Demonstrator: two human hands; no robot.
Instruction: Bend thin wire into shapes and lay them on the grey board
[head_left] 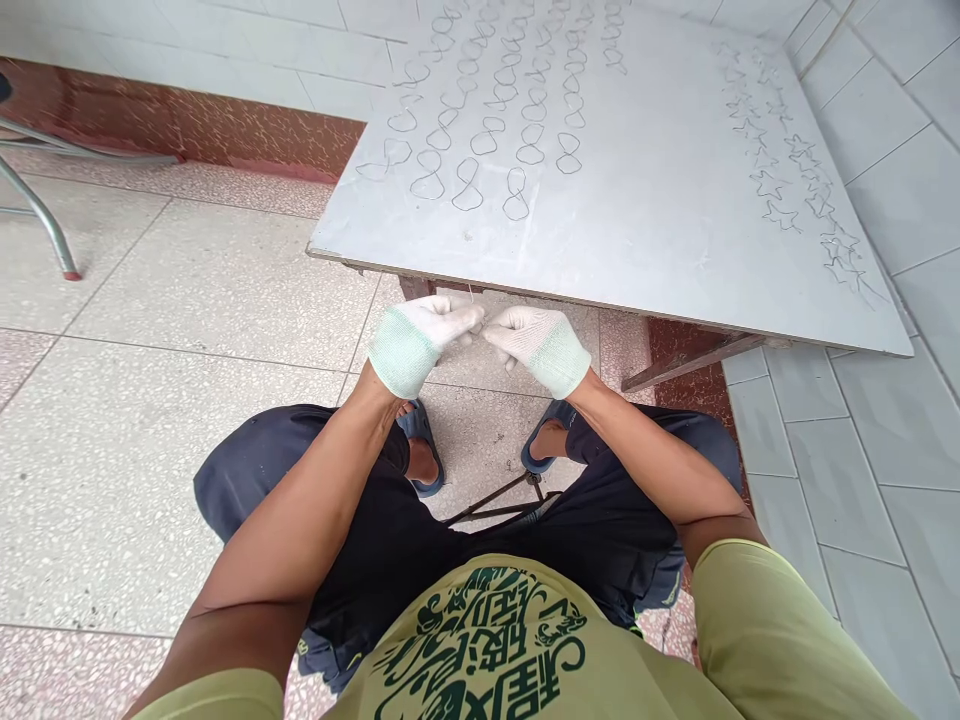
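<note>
Both hands wear white knit gloves with pale green cuffs and meet just in front of the table's near edge. My left hand (442, 322) is closed in a pinch on a thin wire (471, 292), whose end sticks up above the fingers. Close beside it, my right hand (525, 332) is also pinched, its fingertips almost touching the left ones. Most of the wire is hidden by the gloves, so its shape does not show. Figure-eight wire pieces (517, 194) lie in rows on the white tabletop beyond the hands.
On the right of the white table (645, 230) lie star-shaped wire pieces (782, 216). A wooden brace (694, 362) runs beneath the tabletop. Tiled walls border the table at the back and right. Metal chair legs (41, 215) stand on the floor at far left.
</note>
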